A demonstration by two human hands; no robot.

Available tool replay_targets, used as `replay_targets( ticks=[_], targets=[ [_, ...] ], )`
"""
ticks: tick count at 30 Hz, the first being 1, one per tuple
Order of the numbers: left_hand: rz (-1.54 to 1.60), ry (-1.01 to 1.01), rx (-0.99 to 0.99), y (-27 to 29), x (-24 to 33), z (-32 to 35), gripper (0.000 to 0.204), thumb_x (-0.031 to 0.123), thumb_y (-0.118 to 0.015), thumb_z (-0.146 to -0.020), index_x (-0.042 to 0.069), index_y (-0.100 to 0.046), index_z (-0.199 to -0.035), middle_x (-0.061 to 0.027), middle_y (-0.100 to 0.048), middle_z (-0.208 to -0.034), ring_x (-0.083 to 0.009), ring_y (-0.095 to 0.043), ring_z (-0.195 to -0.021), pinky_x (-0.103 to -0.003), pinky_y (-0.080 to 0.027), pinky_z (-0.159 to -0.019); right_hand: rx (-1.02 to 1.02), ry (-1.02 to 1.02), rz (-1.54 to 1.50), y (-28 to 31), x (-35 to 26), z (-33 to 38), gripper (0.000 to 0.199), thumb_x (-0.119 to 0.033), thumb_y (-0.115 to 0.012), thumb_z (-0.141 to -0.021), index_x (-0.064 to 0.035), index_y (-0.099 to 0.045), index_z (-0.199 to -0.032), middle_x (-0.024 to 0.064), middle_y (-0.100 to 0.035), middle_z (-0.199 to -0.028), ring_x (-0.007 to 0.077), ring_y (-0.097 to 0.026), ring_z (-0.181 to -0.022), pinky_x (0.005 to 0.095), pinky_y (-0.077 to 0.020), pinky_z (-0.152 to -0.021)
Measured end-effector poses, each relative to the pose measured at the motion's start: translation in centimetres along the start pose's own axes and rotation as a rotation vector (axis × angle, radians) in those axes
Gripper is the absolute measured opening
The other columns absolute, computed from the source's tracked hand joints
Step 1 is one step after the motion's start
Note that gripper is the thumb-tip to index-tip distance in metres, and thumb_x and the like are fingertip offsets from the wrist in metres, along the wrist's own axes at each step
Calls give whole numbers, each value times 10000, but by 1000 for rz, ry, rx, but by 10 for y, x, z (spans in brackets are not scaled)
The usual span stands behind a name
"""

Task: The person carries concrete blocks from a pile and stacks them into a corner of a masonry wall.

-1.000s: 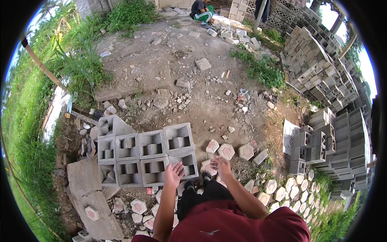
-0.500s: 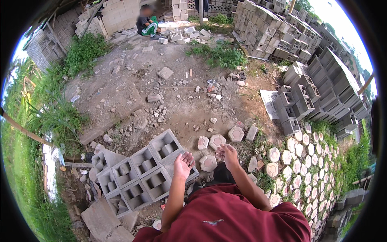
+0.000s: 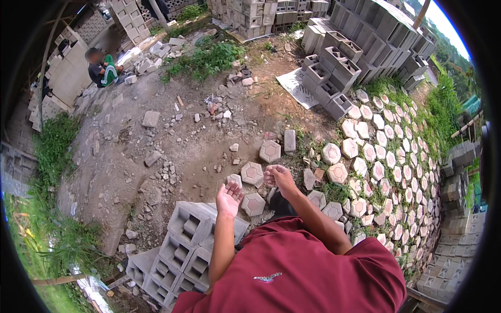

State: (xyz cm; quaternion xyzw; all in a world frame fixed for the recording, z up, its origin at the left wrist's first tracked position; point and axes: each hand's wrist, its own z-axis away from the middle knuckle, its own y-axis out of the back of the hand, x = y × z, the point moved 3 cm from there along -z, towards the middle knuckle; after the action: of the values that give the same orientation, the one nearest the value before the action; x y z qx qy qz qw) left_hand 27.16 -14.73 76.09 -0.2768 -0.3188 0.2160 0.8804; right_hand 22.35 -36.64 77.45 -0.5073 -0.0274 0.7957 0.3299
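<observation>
My left hand [image 3: 228,199] is open, palm up and empty, above the grey hollow concrete blocks [image 3: 182,245]. My right hand [image 3: 278,177] is curled loosely, gripping nothing, just beside the hexagonal pavers [image 3: 252,173] lying on the dirt ahead.

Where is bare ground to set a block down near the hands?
Free: packed dirt left of the left hand, between the hollow concrete blocks and scattered rubble. Crowded: hexagonal pavers fill the ground around and right of the right hand.
</observation>
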Motion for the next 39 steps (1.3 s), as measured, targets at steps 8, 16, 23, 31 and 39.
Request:
replay_targets(
  ticks=[8, 16, 23, 31, 39],
  targets=[
    [-165, 165, -53, -121, -9, -112, 319, 369, -463, -944, 95, -586, -1053, -40, -636, -1027, -197, -590, -958, -418, -466, -856, 144, -5, 41, 78, -98, -68, 211, -200, -582, -941, 4, -569, -992, 71, -650, -863, 102, -594, -675, 220, -487, -585],
    [-223, 165, -212, -266, -16, -194, 319, 375, -480, -934, 99, -587, -1054, -38, -637, -1031, -191, -588, -955, -414, -462, -856, 232, 94, -38, 148, -174, -107, 196, -200, -549, -958, -24, -560, -1043, 78, -676, -906, 93, -615, -726, 225, -507, -623],
    [-366, 378, -223, -335, -64, -259, 333, 381, -474, -933, 92, -585, -1055, -49, -640, -1028, -205, -601, -940, -420, -469, -854, 361, 82, -110, 185, -192, -154, 190, -212, -574, -948, -34, -574, -1015, 64, -654, -880, 120, -626, -725, 251, -529, -633],
    [-537, 472, -356, -462, -32, -404, 352, 377, -475, -931, 75, -582, -1076, -63, -636, -1034, -208, -596, -953, -411, -475, -853, 540, 126, -159, 219, -277, -281, 168, -216, -569, -934, -56, -593, -981, 65, -671, -875, 133, -641, -735, 254, -520, -619],
    [-493, 372, -406, -587, 30, -520, 318, 342, -454, -951, 75, -578, -1070, -60, -639, -1035, -207, -599, -952, -408, -478, -850, 498, 283, 28, 197, -382, -404, 218, -210, -585, -937, -6, -576, -1015, 75, -664, -877, 119, -630, -732, 233, -503, -624]
  ],
)
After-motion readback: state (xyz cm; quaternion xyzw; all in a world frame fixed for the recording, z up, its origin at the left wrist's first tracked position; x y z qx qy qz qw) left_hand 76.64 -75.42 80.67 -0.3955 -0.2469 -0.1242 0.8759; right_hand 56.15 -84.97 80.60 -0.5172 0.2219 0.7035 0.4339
